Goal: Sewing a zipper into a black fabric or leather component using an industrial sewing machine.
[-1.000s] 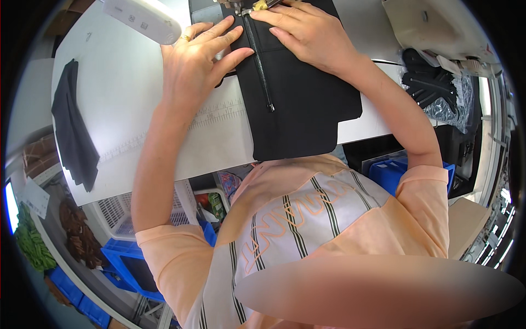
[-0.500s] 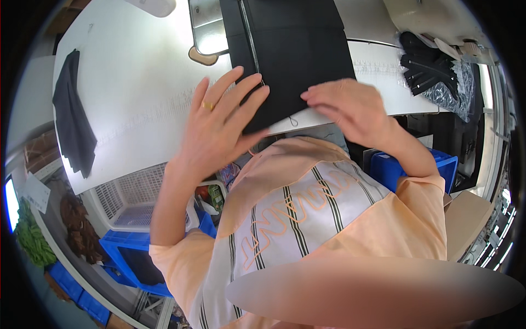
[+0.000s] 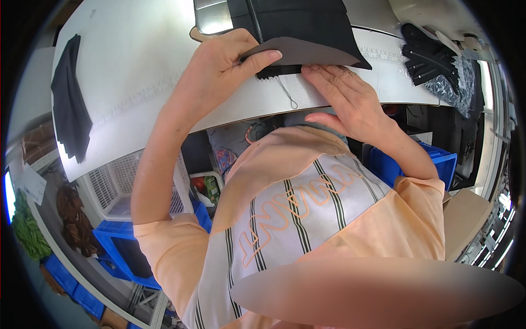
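A black fabric piece (image 3: 307, 24) with a metal zipper (image 3: 255, 21) lies over the far middle of the white table. Its near edge is folded up, showing a greyer underside. My left hand (image 3: 227, 57) pinches the left corner of that raised edge between thumb and fingers. Beneath the lifted flap, my right hand (image 3: 348, 98) rests with fingers stretched out and thumb apart, its fingertips at a black strip of cloth. A loop of dark thread (image 3: 287, 93) hangs from the cloth's lower left part across the white surface.
The white table (image 3: 131, 66) has ruler markings along it. Dark cloth pieces (image 3: 71, 104) lie at its left edge. Several black zippers (image 3: 433, 63) and clear plastic lie at the right. Below stand a white basket (image 3: 118, 186), blue crates (image 3: 123, 255) and a cardboard box (image 3: 466, 219).
My left hand has gone from spread above the cloth to gripping its near edge, which is now lifted and folded back. My right hand has come down onto the table under the flap.
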The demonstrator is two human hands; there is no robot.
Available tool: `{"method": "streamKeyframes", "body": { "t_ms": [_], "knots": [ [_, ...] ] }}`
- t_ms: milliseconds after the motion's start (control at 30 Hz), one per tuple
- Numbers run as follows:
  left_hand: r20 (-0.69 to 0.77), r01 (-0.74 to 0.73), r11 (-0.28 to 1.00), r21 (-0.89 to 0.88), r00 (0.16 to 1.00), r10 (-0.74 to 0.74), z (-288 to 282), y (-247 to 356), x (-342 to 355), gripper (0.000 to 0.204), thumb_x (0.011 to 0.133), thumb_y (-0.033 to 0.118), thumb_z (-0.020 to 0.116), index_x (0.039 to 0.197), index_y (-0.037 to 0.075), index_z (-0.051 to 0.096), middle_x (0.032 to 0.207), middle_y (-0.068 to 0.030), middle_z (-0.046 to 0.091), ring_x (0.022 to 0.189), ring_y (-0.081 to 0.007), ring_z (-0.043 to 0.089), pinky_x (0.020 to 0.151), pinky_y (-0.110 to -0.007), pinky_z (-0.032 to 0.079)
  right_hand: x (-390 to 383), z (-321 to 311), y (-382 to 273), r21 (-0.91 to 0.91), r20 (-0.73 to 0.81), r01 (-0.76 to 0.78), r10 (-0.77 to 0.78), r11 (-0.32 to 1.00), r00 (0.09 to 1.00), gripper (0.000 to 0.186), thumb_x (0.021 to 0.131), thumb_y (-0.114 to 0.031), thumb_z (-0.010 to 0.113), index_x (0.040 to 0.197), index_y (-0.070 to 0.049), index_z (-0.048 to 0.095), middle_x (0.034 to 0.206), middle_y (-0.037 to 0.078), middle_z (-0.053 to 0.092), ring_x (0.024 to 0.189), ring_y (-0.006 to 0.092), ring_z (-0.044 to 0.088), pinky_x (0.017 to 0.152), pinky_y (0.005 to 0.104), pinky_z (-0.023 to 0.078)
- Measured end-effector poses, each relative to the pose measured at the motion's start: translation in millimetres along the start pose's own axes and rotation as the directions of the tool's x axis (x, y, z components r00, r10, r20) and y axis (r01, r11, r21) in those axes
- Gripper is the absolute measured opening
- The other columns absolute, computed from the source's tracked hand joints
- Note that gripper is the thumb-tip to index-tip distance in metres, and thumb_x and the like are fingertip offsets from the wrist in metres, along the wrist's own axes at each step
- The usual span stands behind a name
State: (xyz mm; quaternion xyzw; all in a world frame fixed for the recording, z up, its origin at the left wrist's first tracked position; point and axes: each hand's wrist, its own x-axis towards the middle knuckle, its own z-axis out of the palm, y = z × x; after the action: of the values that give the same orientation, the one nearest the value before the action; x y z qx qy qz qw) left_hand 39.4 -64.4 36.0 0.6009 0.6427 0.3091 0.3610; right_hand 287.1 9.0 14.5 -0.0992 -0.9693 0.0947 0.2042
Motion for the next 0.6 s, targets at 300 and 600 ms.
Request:
{"method": "streamKeyframes", "body": {
  "t_ms": [300,600],
  "knots": [
    [-0.092,-0.37,0.778,0.508,0.875,0.476,24.1,-8.6,-28.6,0.034,0.07,0.014,0.077,0.101,0.006,0.069,0.1,-0.0056,0.056,0.093,-0.0274,0.058,0.077,-0.037,0.049,-7.9,-9.9,-5.9,0.02,0.071,0.028,-0.03,0.999,0.997,0.043,0.074,-0.027,0.077,0.104,-0.001,0.061,0.086,0.012,0.062,0.076,0.029,0.061,0.065,0.0373,0.05],
    [-0.137,-0.317,0.74,0.593,0.866,0.481,41.3,-15.8,-43.2,0.055,0.062,0.008,0.072,0.116,0.007,0.066,0.111,-0.0082,0.056,0.099,-0.0261,0.056,0.084,-0.037,0.047,75.7,25.7,64.8,-0.001,-0.121,0.043,-0.043,0.999,0.992,0.029,0.082,-0.007,0.063,0.111,-0.009,0.065,0.116,0.004,0.062,0.105,0.0246,0.057,0.088,0.0367,0.046]
  ]
}}
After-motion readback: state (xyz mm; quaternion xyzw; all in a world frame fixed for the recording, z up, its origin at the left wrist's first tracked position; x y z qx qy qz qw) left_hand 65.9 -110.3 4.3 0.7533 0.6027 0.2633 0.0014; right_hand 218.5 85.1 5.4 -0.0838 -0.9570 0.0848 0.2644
